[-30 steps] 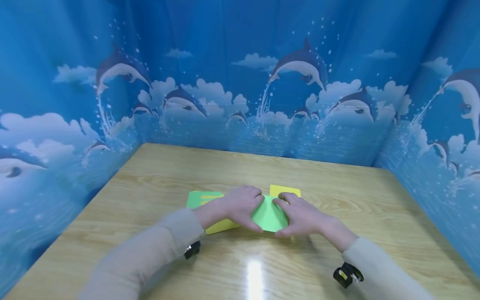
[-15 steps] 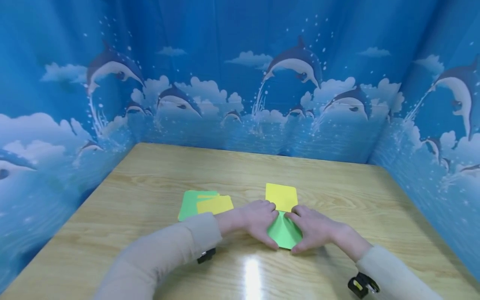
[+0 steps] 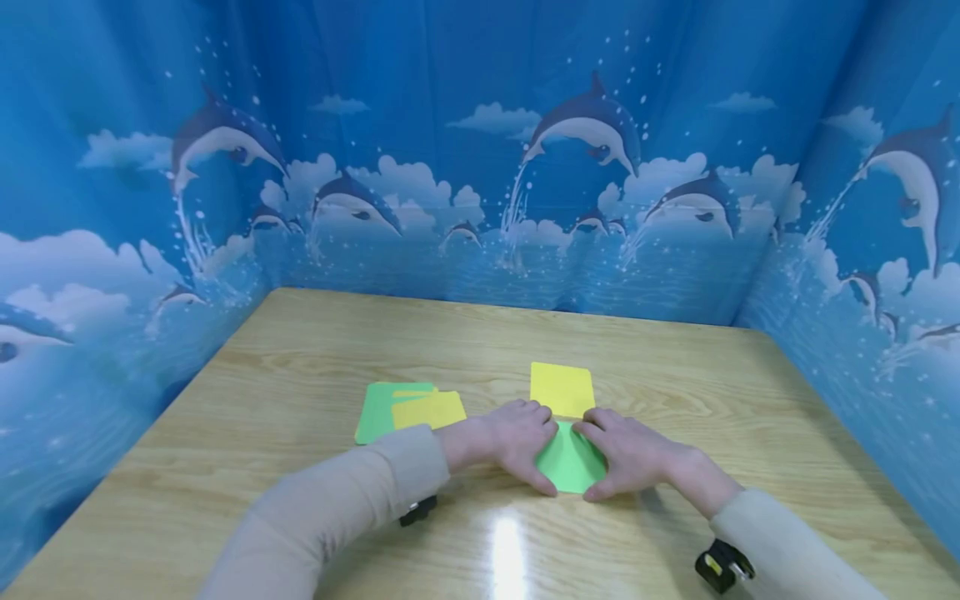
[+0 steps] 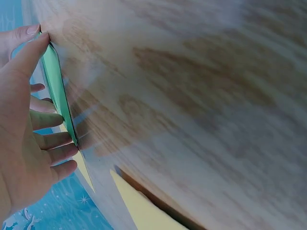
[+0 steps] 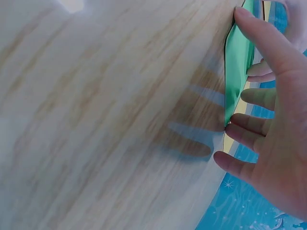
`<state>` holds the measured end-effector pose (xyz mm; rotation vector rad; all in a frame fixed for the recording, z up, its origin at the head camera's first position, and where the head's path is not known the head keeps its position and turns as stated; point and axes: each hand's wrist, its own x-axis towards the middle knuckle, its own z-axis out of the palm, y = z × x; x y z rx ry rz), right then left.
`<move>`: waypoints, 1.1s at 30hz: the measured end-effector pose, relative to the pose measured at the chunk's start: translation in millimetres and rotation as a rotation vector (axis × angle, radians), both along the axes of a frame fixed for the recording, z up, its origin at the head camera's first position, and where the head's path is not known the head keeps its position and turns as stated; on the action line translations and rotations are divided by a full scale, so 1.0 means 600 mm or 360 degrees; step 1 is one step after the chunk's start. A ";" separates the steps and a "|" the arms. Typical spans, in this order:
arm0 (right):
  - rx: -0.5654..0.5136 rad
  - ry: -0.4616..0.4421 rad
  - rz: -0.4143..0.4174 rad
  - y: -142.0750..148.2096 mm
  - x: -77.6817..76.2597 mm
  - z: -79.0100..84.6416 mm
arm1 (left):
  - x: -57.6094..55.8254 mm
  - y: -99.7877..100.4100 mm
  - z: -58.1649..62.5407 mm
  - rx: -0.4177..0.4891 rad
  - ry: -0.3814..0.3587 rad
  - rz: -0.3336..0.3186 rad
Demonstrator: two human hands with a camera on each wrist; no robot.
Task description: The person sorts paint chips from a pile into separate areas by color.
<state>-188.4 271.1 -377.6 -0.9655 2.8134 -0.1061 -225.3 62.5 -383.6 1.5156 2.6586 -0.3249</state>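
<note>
A green square card (image 3: 570,460) lies between my two hands, low over the table, with a slight bulge. My left hand (image 3: 517,442) holds its left edge, thumb at the near corner and fingertips along the side. The right hand (image 3: 626,454) holds the opposite edge in the same way. Both wrist views show the green card (image 4: 56,88) edge-on, its near edge close to the tabletop, with fingertips at its ends. Just beyond its far edge lies a yellow square card (image 3: 561,390), flat on the table.
To the left, a yellow card (image 3: 429,410) overlaps a green card (image 3: 372,417), with another yellow strip showing beneath; the left forearm partly covers them. The wooden table (image 3: 337,333) ends at a blue dolphin-print curtain (image 3: 420,167) at the back and sides.
Both hands have moved right and nearer with the green card, away from the cards at left, uncovering more of the far yellow card. In the last half second the green card looks slightly flatter.
</note>
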 end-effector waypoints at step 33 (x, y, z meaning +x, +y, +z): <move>-0.0166 0.0264 0.0231 -0.135 -0.072 0.036 | -0.014 -0.194 0.023 0.0205 0.0105 0.0491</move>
